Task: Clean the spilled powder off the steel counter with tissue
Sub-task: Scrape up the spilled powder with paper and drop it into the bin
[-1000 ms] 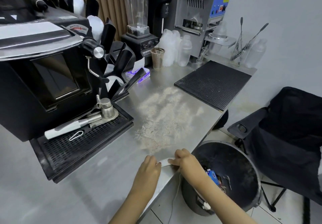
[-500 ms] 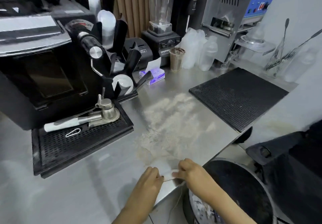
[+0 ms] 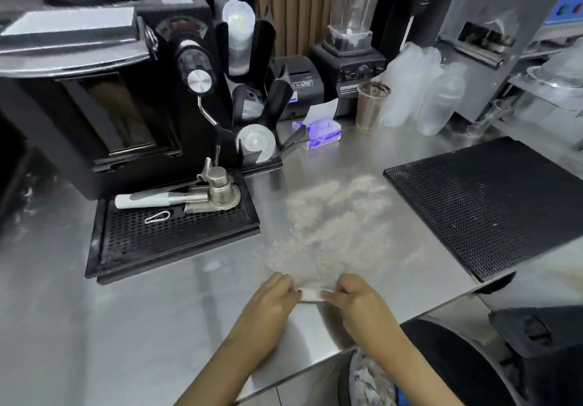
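We see the steel counter [image 3: 151,326] with the spilled powder [image 3: 334,216] lying as a pale, streaked patch across its middle, between the drip tray [image 3: 170,235] on the left and the black mesh mat [image 3: 492,203] along the right edge. The tissue [image 3: 310,294] sits at the near fringe of the powder, close to the counter's front edge, stretched as a small white strip between both hands. The left hand [image 3: 271,304] pinches its left end with curled fingers, and the right hand [image 3: 356,301] pinches its right end the same way.

The drip tray carries a steel tamper [image 3: 220,184], a white-handled tool [image 3: 148,200] and a wire clip [image 3: 157,217]. Toward the back edge we find a tissue box [image 3: 318,131] with one sheet standing out of its top, and just beside it a ribbed cup [image 3: 371,106] with brown residue around its rim. Behind the cup stands a blender [image 3: 350,30] with a clear jar, and to its right a cluster of translucent plastic bottles [image 3: 441,102]. Below the counter's front right corner a dark round bin [image 3: 448,364] holds crumpled scraps; we cannot tell what they are.
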A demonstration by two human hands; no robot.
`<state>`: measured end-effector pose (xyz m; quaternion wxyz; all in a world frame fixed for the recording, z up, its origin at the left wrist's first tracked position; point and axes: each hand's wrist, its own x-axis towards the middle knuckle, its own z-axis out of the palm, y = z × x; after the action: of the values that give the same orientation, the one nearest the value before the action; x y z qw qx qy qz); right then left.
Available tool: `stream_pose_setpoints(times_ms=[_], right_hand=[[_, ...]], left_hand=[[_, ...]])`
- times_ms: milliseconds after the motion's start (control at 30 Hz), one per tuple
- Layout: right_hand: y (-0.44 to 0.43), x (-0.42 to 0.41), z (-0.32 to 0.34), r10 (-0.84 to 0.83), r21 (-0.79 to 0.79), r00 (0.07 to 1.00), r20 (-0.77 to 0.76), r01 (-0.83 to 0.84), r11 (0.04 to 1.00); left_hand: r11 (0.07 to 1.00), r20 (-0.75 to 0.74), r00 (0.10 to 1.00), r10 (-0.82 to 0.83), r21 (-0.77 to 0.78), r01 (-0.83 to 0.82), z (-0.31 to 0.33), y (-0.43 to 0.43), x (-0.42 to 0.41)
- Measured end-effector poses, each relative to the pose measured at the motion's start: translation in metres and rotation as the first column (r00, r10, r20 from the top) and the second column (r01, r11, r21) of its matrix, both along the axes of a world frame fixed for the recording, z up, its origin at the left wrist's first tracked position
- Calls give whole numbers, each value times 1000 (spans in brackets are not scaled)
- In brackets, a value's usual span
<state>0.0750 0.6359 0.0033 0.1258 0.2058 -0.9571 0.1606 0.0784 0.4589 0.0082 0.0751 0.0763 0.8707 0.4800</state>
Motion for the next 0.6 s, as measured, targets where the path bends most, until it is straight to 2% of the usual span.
stream_pose_setpoints(times_ms=[33,100,133,200,300,367,467,600], right_hand=[[-8,4,-7,24,-51,999,36,-23,998],[-37,12,-9,40,-63,971,237,-26,998],[-53,16,-11,37,-31,957,286,-29,999],[-86,22,-13,22,-72,950,312,1,997],[-120,28,-25,47,69,958,282,-70,995],[-134,33,-37,12,121,976,219,-40,992],[-142,29,-35,-101,126,981,167,80,989],[-128,13,-36,-208,36,975,79,206,978]], left_hand=[[998,74,997,28,57,-32,4,-13,8],[986,185,979,80,126,-105,2,-44,16],[982,197,975,103,133,-131,-4,-59,17],[978,205,970,132,134,-161,-12,-86,12],[986,228,966,123,82,-146,-18,-109,2],[994,200,976,88,42,-98,-21,-113,-6],[999,129,991,47,8,-48,-25,-108,-25],[1000,76,997,-13,9,12,-33,-82,-55]])
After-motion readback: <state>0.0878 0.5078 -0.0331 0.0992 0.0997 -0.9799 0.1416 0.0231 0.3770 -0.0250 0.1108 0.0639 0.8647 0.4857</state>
